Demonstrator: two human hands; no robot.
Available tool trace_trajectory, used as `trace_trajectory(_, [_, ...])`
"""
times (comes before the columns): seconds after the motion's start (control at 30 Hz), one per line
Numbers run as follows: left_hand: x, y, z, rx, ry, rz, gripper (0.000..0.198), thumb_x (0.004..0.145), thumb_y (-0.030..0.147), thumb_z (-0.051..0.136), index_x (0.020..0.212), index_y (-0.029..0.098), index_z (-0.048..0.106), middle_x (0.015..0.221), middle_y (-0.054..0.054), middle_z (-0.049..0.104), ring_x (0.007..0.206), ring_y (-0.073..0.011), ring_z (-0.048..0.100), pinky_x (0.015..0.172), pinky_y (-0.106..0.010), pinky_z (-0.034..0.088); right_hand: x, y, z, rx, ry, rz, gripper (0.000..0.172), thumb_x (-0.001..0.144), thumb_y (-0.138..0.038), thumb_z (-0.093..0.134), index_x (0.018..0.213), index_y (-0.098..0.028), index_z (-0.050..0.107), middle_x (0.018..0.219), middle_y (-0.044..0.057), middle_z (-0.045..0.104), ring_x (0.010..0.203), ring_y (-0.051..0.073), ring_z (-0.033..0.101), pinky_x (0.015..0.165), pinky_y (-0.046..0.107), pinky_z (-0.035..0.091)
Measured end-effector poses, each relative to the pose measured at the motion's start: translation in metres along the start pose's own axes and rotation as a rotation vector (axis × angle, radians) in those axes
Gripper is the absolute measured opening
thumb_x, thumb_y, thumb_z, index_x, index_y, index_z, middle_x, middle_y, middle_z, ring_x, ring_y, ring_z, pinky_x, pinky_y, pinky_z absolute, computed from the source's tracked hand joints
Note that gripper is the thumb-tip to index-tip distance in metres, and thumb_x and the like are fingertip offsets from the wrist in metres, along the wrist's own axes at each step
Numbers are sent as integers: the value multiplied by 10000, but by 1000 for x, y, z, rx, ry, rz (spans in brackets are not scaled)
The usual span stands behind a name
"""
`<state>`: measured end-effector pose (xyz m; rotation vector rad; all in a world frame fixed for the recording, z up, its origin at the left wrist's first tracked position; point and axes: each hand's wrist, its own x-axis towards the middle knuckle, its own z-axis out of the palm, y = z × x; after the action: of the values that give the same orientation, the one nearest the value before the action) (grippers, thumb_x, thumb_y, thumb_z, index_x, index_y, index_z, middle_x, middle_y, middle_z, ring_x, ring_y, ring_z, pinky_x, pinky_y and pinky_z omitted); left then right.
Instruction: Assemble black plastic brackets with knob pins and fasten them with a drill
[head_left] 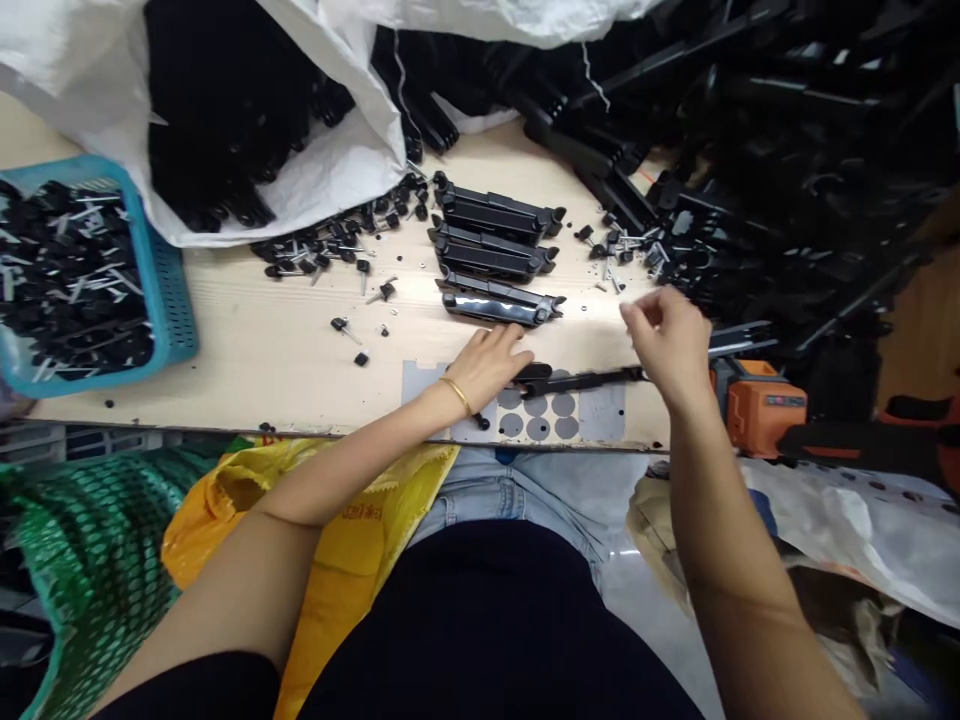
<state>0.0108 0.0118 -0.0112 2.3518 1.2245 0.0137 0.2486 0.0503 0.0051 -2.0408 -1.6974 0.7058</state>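
Note:
My left hand [491,365], with a gold bangle at its wrist, is bent over the left end of a black hinged plastic bar [585,382] and appears to hold it down. Its thumb is partly hidden. The bar lies across a grey sheet with round marks [611,412] at the bench's front edge. Above the bar's right end, my right hand [671,340] is raised with thumb and forefinger pinched together. Whatever is between those fingertips is too small to make out. Just beyond my left hand, three folded black plastic assemblies [495,260] lie in a stack of rows.
Black-headed screws [322,250] are scattered left of the rows, with more loose screws [619,250] at right. A blue basket [171,290] full of them stands far left. White sacks [360,150] and heaped black parts [795,180] line the back. An orange-and-black power tool [765,405] lies right.

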Motion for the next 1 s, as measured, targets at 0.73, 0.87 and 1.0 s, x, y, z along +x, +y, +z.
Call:
trace_trajectory(0.73, [-68, -73, -5, -826, 776, -391, 227, 785, 305, 680, 976, 187, 646, 910, -31, 674, 814, -141, 645, 762, -268, 549, -75, -16, 55, 882, -192, 121, 300, 744, -399, 710, 873, -220, 506, 829, 10, 680, 673, 133, 634, 646, 290, 523])
trace_trajectory(0.87, [-77, -48, 20, -1037, 740, -426, 308, 773, 391, 707, 973, 171, 625, 887, -40, 677, 795, -136, 668, 752, -275, 578, -76, -17, 49, 348, -106, -201, 140, 849, -340, 591, 894, -224, 524, 872, 46, 653, 769, 189, 607, 725, 353, 497])
trace_trajectory(1.0, [-76, -49, 36, -1053, 760, -463, 326, 781, 429, 696, 955, 173, 595, 881, -41, 671, 795, -136, 677, 757, -286, 586, -76, -25, 44, -102, -144, -485, 48, 872, -239, 497, 880, -223, 541, 933, 98, 628, 923, 275, 546, 802, 422, 461])
